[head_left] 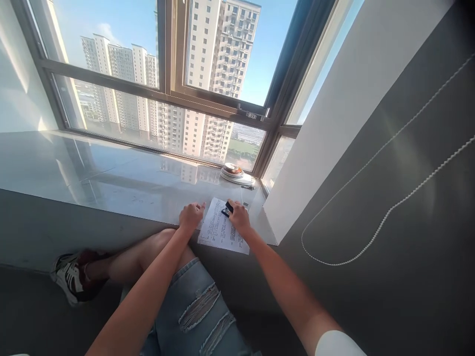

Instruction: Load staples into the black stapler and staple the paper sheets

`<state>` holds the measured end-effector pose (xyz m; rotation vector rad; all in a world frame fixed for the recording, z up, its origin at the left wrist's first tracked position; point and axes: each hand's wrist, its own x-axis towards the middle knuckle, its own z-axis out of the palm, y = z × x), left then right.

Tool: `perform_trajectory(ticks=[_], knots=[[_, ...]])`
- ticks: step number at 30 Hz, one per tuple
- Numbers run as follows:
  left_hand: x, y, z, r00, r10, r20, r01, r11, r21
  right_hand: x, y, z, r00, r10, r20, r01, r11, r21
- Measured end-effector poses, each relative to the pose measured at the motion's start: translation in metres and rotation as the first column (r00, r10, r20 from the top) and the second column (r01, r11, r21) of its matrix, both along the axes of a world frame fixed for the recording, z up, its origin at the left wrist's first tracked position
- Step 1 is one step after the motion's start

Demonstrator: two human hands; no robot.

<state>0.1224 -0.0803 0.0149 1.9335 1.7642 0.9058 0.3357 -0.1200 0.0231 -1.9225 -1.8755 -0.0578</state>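
Note:
My right hand [239,217] is wrapped round a small black stapler [227,209] over the upper right part of a printed sheet of paper [218,225]. The sheet lies on the glossy window sill, its lower edge sticking out past the sill's front edge. Just left of the paper, my left hand [191,216] rests at the sill with its fingers curled in and nothing visible in them. Whether the stapler's jaws touch the sheet, I cannot tell.
The sill [111,173] runs left under a large window [170,94]. A stack of round plate-like things [233,173] stands in the corner, with a small dark object [248,187] near it. A beaded blind cord [334,264] hangs at the right. My bent knee [166,237] is below the sill.

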Motion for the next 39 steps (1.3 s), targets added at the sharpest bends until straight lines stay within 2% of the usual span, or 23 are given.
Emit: perform_trajectory(ticks=[3,6,9,11,13,14,16,18,20,23,25,27,30,33,36,39], knots=[[0.001,0.000,0.002,0.999,0.010,0.047,-0.007,0.997,-0.075,0.023,-0.011,0.000,0.999,-0.040,-0.027,0.040,0.999,-0.002],[0.001,0.000,0.002,0.997,0.007,0.073,-0.001,0.997,-0.082,0.040,-0.011,0.003,0.997,-0.017,-0.081,0.016,1.000,-0.007],[-0.001,0.003,-0.003,0.990,0.005,0.138,0.004,0.998,-0.070,0.063,-0.001,0.009,0.978,-0.005,-0.209,0.014,0.999,0.044],[-0.002,0.005,-0.006,0.980,0.013,0.201,0.001,0.998,-0.069,0.082,0.008,0.012,0.951,-0.039,-0.305,0.083,0.988,0.133],[-0.003,0.006,-0.008,0.964,0.034,0.264,-0.014,0.997,-0.075,0.100,0.017,0.010,0.942,-0.094,-0.323,0.146,0.980,0.139],[-0.003,0.006,-0.009,0.956,0.043,0.291,-0.021,0.997,-0.077,0.107,0.021,0.007,0.947,-0.099,-0.306,0.135,0.986,0.097],[-0.004,0.007,-0.009,0.942,0.050,0.333,-0.024,0.996,-0.082,0.115,0.028,-0.002,0.974,-0.026,-0.226,0.019,0.999,-0.035],[-0.005,0.007,-0.010,0.932,0.041,0.361,-0.013,0.997,-0.080,0.117,0.035,-0.013,0.990,0.095,-0.101,-0.112,0.978,-0.176],[-0.004,0.007,-0.011,0.925,0.038,0.379,-0.014,0.998,-0.066,0.112,0.041,-0.020,0.986,0.168,0.019,-0.156,0.945,-0.287],[-0.001,0.005,-0.010,0.918,0.043,0.393,-0.052,0.999,0.011,0.094,0.057,-0.023,0.978,0.185,0.093,-0.144,0.932,-0.334],[0.001,0.000,-0.008,0.915,0.040,0.402,-0.106,0.984,0.144,0.073,0.073,-0.022,0.973,0.203,0.110,-0.155,0.927,-0.341],[0.002,-0.009,-0.005,0.914,0.001,0.406,-0.155,0.925,0.346,0.047,0.094,-0.020,0.967,0.223,0.122,-0.169,0.922,-0.350],[-0.001,-0.023,-0.001,0.912,-0.121,0.393,-0.153,0.787,0.598,0.000,0.132,-0.020,0.950,0.281,0.135,-0.220,0.911,-0.350],[-0.004,-0.030,0.002,0.896,-0.190,0.400,-0.148,0.723,0.675,-0.048,0.167,-0.024,0.929,0.341,0.143,-0.274,0.895,-0.350],[-0.004,-0.030,0.004,0.890,-0.205,0.407,-0.155,0.702,0.695,-0.094,0.191,-0.026,0.909,0.391,0.146,-0.322,0.879,-0.352],[-0.003,-0.030,0.005,0.898,-0.232,0.373,-0.114,0.697,0.708,-0.130,0.204,-0.026,0.893,0.424,0.149,-0.354,0.868,-0.349]])
